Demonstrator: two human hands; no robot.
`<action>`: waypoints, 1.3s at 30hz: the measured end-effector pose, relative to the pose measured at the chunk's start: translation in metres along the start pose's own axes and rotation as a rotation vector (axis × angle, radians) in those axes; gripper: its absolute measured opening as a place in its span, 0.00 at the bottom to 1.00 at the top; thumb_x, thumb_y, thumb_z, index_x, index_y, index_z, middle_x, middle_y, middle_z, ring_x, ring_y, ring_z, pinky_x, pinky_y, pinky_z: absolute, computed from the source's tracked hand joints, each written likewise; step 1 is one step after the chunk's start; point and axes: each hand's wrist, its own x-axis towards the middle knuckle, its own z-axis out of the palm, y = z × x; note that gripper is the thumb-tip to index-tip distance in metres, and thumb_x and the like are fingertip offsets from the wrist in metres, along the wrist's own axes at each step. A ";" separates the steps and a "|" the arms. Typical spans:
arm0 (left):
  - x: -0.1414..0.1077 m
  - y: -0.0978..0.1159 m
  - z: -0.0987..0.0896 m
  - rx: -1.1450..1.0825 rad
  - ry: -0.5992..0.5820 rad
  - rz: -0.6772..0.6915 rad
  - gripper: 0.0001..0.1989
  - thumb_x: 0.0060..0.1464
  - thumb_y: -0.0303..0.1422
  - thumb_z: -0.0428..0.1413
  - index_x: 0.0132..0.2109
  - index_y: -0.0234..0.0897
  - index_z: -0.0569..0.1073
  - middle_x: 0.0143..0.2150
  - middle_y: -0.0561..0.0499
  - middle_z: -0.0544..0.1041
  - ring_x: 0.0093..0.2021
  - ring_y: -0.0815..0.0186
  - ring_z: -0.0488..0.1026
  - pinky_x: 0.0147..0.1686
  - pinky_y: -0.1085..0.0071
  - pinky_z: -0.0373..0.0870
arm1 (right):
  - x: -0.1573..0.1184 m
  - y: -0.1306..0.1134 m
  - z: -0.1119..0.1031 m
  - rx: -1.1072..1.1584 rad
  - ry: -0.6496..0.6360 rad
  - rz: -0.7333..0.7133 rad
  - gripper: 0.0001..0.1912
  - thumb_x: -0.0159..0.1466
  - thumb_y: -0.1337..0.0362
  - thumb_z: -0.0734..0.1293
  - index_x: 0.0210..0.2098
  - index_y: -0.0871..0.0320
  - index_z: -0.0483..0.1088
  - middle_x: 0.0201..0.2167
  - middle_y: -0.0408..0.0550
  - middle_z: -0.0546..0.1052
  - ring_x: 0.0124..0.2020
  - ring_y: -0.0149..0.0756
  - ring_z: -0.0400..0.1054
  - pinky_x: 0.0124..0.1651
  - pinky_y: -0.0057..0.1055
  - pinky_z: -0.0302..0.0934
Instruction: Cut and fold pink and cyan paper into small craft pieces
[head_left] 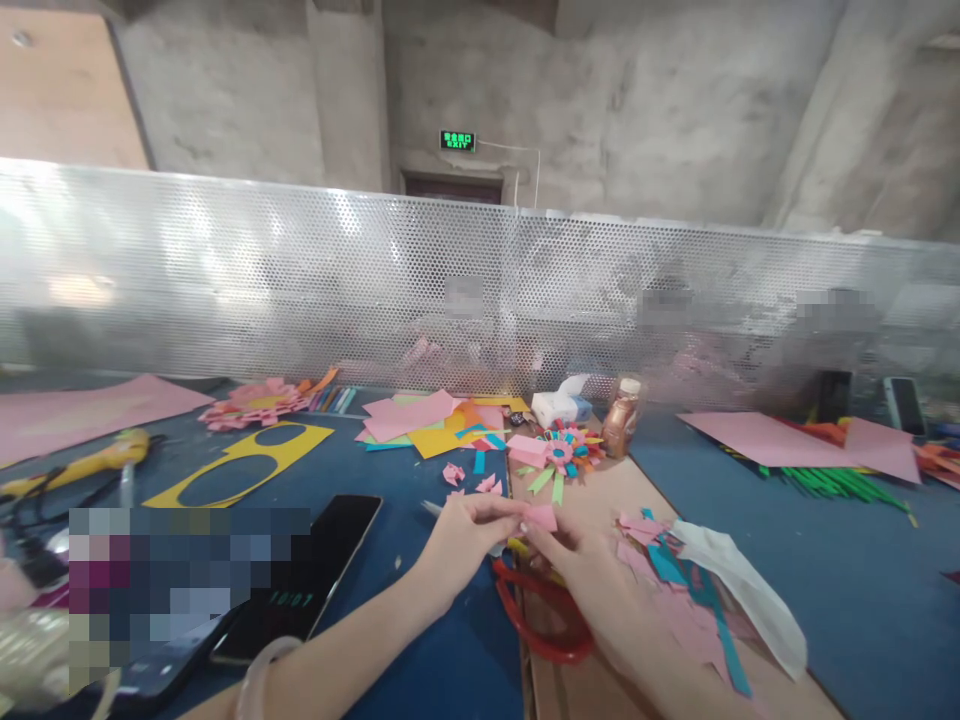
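A small piece of pink paper (541,516) is pinched between my two hands near the middle of the view. My left hand (469,535) has its fingertips closed on the paper's left side. My right hand (581,560) grips its right side, thumb toward the left fingertips. Under my right hand lie scissors with red handles (536,640), their blades partly hidden by my hands. Small folded pink pieces (489,485) rest just beyond my left hand. Farther back sits a paper flower (559,453) in pink and blue with green strips.
Paper scraps (686,610) and a white tissue (742,590) lie at the right on cardboard. A black phone (315,560), yellow cut-out sheet (292,455) and yellow glue gun (82,465) are left. Behind stand a tissue pack (559,407), a bottle (621,420) and a perforated metal screen (337,270).
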 end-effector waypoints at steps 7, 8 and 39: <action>0.000 -0.002 0.000 0.025 -0.026 0.028 0.11 0.42 0.30 0.56 0.36 0.32 0.76 0.32 0.47 0.78 0.31 0.65 0.72 0.30 0.73 0.66 | 0.001 -0.005 0.000 0.084 -0.054 -0.003 0.18 0.53 0.50 0.63 0.26 0.61 0.68 0.18 0.40 0.66 0.21 0.27 0.58 0.24 0.24 0.50; 0.000 -0.001 0.001 0.034 -0.023 0.025 0.11 0.42 0.30 0.56 0.36 0.31 0.76 0.32 0.47 0.78 0.30 0.65 0.72 0.29 0.73 0.66 | 0.001 -0.006 0.000 0.110 -0.076 0.002 0.18 0.53 0.51 0.64 0.26 0.62 0.68 0.18 0.40 0.65 0.21 0.26 0.57 0.24 0.23 0.50; -0.004 -0.007 0.002 0.276 -0.165 -0.030 0.13 0.44 0.34 0.57 0.38 0.33 0.74 0.34 0.46 0.77 0.35 0.64 0.73 0.37 0.71 0.67 | 0.003 0.008 -0.040 -0.290 -0.446 -0.088 0.19 0.58 0.51 0.57 0.26 0.58 0.71 0.21 0.43 0.70 0.21 0.28 0.58 0.22 0.23 0.47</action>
